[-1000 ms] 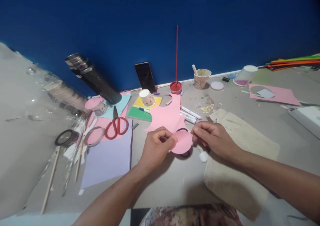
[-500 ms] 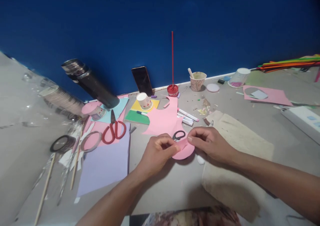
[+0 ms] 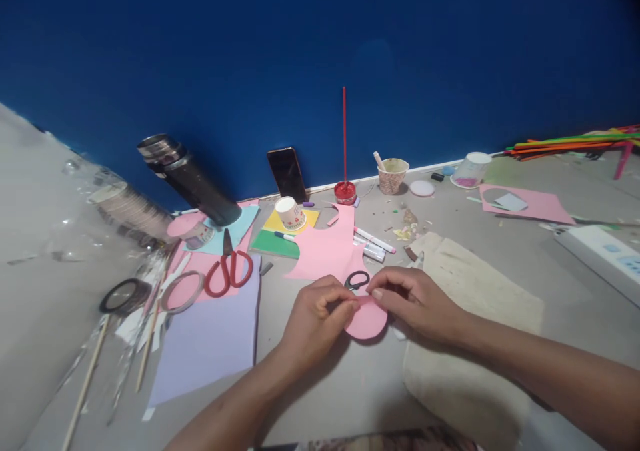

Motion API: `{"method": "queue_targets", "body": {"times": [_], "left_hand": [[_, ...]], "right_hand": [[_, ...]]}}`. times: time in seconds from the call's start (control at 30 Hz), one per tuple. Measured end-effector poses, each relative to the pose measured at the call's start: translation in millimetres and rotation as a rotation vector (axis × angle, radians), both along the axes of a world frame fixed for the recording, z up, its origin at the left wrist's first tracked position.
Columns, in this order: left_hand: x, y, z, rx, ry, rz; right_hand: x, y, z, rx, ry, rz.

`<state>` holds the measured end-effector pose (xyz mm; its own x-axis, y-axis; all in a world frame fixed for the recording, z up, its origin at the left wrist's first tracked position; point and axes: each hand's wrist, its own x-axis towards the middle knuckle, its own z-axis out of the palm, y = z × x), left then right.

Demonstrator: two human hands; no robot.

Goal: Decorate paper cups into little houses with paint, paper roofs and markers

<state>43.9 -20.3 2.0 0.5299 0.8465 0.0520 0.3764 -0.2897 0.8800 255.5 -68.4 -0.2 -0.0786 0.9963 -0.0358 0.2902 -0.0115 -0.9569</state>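
A small pink paper circle [image 3: 367, 320] is pinched between both of my hands just above the grey floor. My left hand [image 3: 316, 318] grips its left edge with thumb and fingers. My right hand [image 3: 411, 301] holds its upper right edge, fingertips pressed near the top. Right behind the circle lie small black-handled scissors [image 3: 357, 280] on a larger cut pink sheet [image 3: 330, 248]. A beige cloth [image 3: 475, 284] lies under my right forearm.
Red scissors [image 3: 229, 271], tape rolls [image 3: 125, 296], wooden sticks and a lilac sheet [image 3: 210, 334] lie to the left. A black flask [image 3: 187, 178], phone [image 3: 287, 173], paper cups, a red paint pot [image 3: 345, 191] and markers [image 3: 373, 241] sit by the blue wall. Another pink sheet [image 3: 525, 202] lies far right.
My hands have closed in on the pink circle, and my right fingertips now press its top edge. The circle sits lower, uncovering the black scissors. The camera has tilted slightly.
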Motion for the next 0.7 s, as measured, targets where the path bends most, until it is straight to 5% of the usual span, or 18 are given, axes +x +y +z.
{"method": "queue_targets", "body": {"times": [0.33, 0.5, 0.7], "left_hand": [[-1.0, 2.8, 6.3, -0.077, -0.005, 0.013], [-4.4, 7.8, 11.3, -0.109, -0.016, 0.069], [-6.8, 10.1, 12.4, -0.117, -0.012, 0.099]], "right_hand": [[1.1, 3.2, -1.4, 0.052, 0.024, -0.008], [13.6, 11.1, 8.4, -0.098, 0.054, -0.139], [72.2, 42.2, 42.1, 0.019, -0.504, -0.171]]}}
